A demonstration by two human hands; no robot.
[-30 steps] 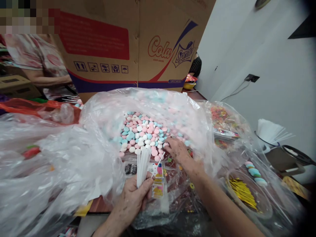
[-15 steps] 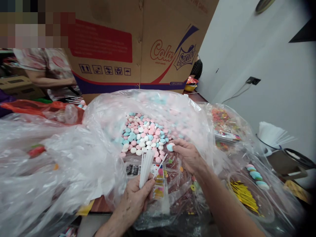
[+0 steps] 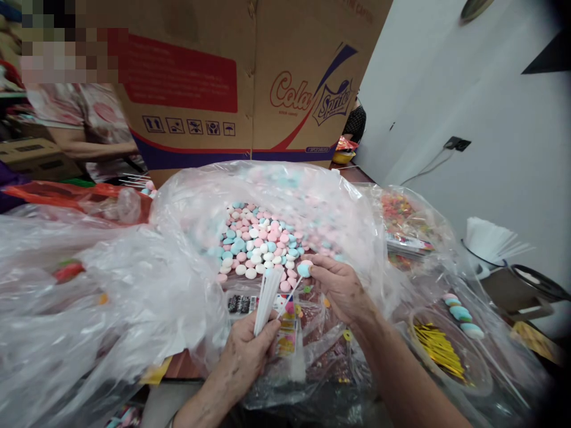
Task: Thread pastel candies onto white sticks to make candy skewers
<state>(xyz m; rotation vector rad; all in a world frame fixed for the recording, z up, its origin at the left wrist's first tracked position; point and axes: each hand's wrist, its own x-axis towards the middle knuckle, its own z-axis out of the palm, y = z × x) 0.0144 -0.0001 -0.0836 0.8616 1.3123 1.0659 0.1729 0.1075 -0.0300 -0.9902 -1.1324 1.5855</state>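
Note:
My left hand (image 3: 252, 351) is closed round a bundle of thin white sticks (image 3: 268, 294). One stick (image 3: 292, 292) slants away from the bundle toward the upper right. Between the thumb and fingers of my right hand (image 3: 341, 285) are round candies (image 3: 305, 269), one pale blue and one pink, pressed close together. The tip of the slanted stick meets the blue candy; whether it goes in, I cannot tell. Behind my hands, a heap of pink, white and blue candies (image 3: 263, 241) spills from a large clear plastic bag (image 3: 348, 208).
A tall cardboard carton (image 3: 191, 77) stands behind the bag. To the right are a tub of gold twist ties (image 3: 439, 351), a finished candy stick (image 3: 464, 315) and a holder of white sticks (image 3: 491, 241). Crumpled plastic (image 3: 111, 309) covers the left. A person (image 3: 89, 128) stands back left.
My right hand has moved slightly left with the candies. The slanted stick's tip, apart from them before, now meets the blue one.

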